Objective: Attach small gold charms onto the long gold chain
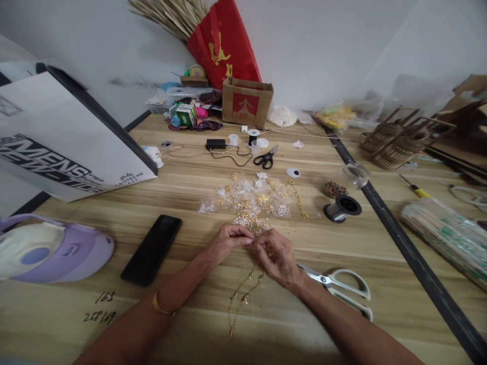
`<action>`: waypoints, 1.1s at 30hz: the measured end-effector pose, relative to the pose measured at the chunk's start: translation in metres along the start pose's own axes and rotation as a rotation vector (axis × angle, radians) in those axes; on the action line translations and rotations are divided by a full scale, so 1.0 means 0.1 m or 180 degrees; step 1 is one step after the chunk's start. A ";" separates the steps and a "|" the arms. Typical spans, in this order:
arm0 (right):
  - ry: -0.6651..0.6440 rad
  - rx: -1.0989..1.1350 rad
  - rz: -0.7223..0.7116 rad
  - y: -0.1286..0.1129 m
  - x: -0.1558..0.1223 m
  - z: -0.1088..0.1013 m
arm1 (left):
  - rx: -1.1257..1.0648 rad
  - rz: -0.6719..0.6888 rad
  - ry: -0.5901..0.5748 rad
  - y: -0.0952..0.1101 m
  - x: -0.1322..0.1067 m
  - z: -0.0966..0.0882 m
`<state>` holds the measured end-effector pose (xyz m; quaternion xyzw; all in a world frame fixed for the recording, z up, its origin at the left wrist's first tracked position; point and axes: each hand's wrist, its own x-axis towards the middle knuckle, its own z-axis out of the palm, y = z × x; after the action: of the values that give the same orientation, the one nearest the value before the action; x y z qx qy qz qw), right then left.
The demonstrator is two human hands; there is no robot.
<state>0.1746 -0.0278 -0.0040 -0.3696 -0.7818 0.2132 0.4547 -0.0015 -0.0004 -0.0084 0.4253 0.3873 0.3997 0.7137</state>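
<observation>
My left hand point(231, 242) and my right hand point(279, 257) meet over the middle of the table, fingertips pinched together. Between them is the upper end of a thin gold chain necklace point(246, 299); its loop with small charms hangs toward me and lies on the wood. What exactly each fingertip grips is too small to see. Just beyond my fingers is a loose heap of gold and silver jewelry findings point(249, 215), with several small clear bags point(247, 187) of findings behind it. A short gold chain point(298, 200) lies to the right of the bags.
White-handled scissors point(350, 289) lie by my right forearm, a black phone point(152, 249) left of my left hand. Black scissors point(267, 158), a wire spool point(342, 208) and a bead dish point(335, 189) stand farther off. A purple visor point(81, 253) and white box point(76, 137) occupy the left.
</observation>
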 end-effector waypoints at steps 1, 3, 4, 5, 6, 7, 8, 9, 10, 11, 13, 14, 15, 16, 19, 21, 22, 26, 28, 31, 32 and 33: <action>0.0006 0.0001 0.0003 0.00 0.00 0.00 | -0.0015 0.0001 -0.0007 0.00 0.00 0.00; 0.0000 0.0014 0.0019 0.01 -0.01 0.00 | -0.0048 0.0007 -0.0023 0.01 0.00 0.01; -0.0003 0.0021 0.0027 0.01 -0.01 0.01 | -0.0060 0.0008 -0.0031 0.01 0.00 0.01; -0.0010 0.0030 0.0029 0.01 -0.01 0.01 | -0.0070 0.0006 -0.0035 0.02 0.00 0.01; -0.0013 0.0038 0.0028 0.01 -0.01 0.01 | -0.0077 -0.0003 -0.0037 0.02 0.00 0.01; -0.0017 0.0041 0.0028 0.01 -0.01 0.01 | -0.0080 -0.0013 -0.0035 0.02 0.00 0.01; -0.0016 0.0045 0.0025 0.01 -0.01 0.01 | -0.0078 -0.0021 -0.0032 0.02 -0.01 0.01; -0.0015 0.0048 0.0022 0.01 -0.01 0.01 | -0.0070 -0.0030 -0.0029 0.02 -0.01 0.02; -0.0016 0.0050 0.0017 0.01 -0.01 0.01 | -0.0061 -0.0037 -0.0021 0.02 -0.01 0.02; -0.0023 0.0041 0.0024 0.01 -0.01 0.01 | -0.0053 -0.0045 -0.0012 0.02 -0.01 0.02; -0.0035 0.0021 0.0039 0.01 0.00 0.01 | -0.0049 -0.0071 0.0003 0.03 -0.01 0.02; -0.0030 0.0018 0.0044 0.01 0.00 0.00 | -0.0052 -0.0088 0.0006 0.02 -0.01 0.02; -0.0027 0.0018 0.0050 0.01 0.00 0.00 | -0.0054 -0.0100 0.0007 0.02 -0.01 0.01; -0.0027 0.0026 0.0053 0.01 0.00 0.00 | -0.0049 -0.0105 -0.0002 0.02 0.00 0.01; -0.0057 0.0044 0.0068 0.01 0.00 0.00 | -0.0004 -0.0074 -0.0022 0.01 0.00 0.00; -0.0082 0.0042 0.0074 0.01 0.00 0.00 | 0.0019 -0.0051 -0.0030 0.00 0.00 0.00; -0.0083 0.0042 0.0070 0.00 0.01 0.00 | 0.0022 -0.0050 -0.0032 0.00 0.01 0.00; -0.0107 0.0025 0.0076 0.00 0.00 0.00 | 0.0023 -0.0060 -0.0030 0.00 0.01 0.00; -0.0113 0.0005 0.0077 0.01 0.00 0.00 | 0.0028 -0.0050 -0.0020 0.00 0.01 0.00; -0.0147 -0.0029 0.0085 0.02 -0.01 0.00 | 0.0037 -0.0049 0.0006 0.01 0.01 0.00; -0.0162 -0.0038 0.0091 0.02 -0.01 0.00 | 0.0048 -0.0058 0.0016 0.02 0.01 0.01; -0.0163 -0.0040 0.0095 0.03 -0.01 0.01 | 0.0064 -0.0067 0.0031 0.02 0.01 0.01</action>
<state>0.1756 -0.0270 -0.0068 -0.3784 -0.7889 0.2244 0.4290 -0.0008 0.0005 -0.0067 0.4264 0.3992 0.3903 0.7117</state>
